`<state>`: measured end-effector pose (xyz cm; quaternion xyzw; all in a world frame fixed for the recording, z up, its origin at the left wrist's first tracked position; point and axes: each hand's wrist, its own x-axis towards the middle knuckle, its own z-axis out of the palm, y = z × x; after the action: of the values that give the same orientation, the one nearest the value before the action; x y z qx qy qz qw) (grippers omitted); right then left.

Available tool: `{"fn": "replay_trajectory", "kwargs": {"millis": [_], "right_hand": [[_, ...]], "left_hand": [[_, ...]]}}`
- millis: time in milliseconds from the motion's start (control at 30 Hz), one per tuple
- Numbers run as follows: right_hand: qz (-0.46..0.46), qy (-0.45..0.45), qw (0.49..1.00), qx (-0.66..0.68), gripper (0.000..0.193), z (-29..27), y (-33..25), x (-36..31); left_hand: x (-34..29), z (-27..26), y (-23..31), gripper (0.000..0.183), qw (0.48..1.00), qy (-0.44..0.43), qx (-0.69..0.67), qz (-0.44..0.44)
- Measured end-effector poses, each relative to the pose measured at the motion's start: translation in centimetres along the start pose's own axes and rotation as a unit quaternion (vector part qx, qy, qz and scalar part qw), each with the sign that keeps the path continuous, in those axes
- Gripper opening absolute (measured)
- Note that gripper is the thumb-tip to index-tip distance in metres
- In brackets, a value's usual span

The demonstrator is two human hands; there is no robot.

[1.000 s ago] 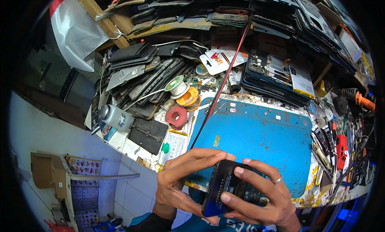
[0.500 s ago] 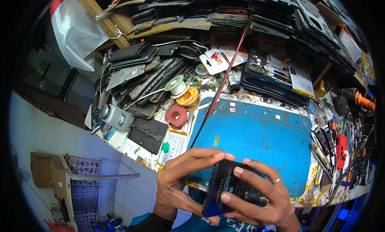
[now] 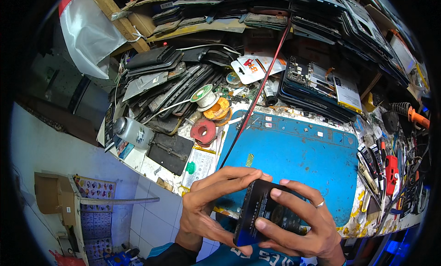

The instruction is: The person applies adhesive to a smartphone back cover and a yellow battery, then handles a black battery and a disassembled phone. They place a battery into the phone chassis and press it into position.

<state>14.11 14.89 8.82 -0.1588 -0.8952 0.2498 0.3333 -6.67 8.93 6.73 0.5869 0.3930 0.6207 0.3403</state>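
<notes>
A dark smartphone (image 3: pixel 255 211) is held on a tilt between both hands, over the near edge of the blue work mat (image 3: pixel 294 151). My left hand (image 3: pixel 209 208) grips its left side, fingers along the upper edge and thumb by the lower corner. My right hand (image 3: pixel 305 220), with a ring on one finger, wraps the right side; two fingers lie across the dark glossy face and cover part of it. A thin red-and-black cable (image 3: pixel 257 98) runs from the upper shelf down to the mat beside my left hand.
Left of the mat are solder and wire spools (image 3: pixel 203 130), a flat battery (image 3: pixel 198 167), a black holder (image 3: pixel 170 153) and a bottle (image 3: pixel 133 132). Phone stacks (image 3: pixel 317 89) stand behind. Tweezers, a red tool (image 3: pixel 391 174) and an orange-handled soldering iron (image 3: pixel 417 116) lie at right.
Both hands and the phone have shifted very slightly in the picture, with the surroundings shifting a little too. The grip on the phone looks the same.
</notes>
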Motion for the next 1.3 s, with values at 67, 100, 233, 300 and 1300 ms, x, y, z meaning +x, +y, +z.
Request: {"fn": "replay_trajectory", "kwargs": {"millis": [67,100,233,300,1300], "right_hand": [[0.001,0.009,1.000,0.004,0.040,0.08,-0.03,-0.01],[-0.001,0.007,1.000,-0.002,0.040,0.10,-0.04,-0.03],[0.002,0.014,1.000,-0.001,0.040,0.28,-0.14,-0.09],[0.004,0.026,1.000,-0.001,0.041,0.45,-0.20,-0.13],[-0.004,0.007,1.000,0.014,0.045,0.19,0.06,-0.16]], "left_hand": [[0.00,-0.03,0.10,0.097,1.000,-0.004,0.005,-0.008],[0.06,-0.05,0.07,0.096,1.000,-0.003,0.007,-0.006],[0.10,0.08,0.10,0.096,1.000,0.000,-0.001,-0.001],[0.05,0.19,0.19,0.095,1.000,0.005,-0.003,-0.007],[-0.20,0.29,-0.13,0.097,0.999,0.019,0.037,0.020]]}}
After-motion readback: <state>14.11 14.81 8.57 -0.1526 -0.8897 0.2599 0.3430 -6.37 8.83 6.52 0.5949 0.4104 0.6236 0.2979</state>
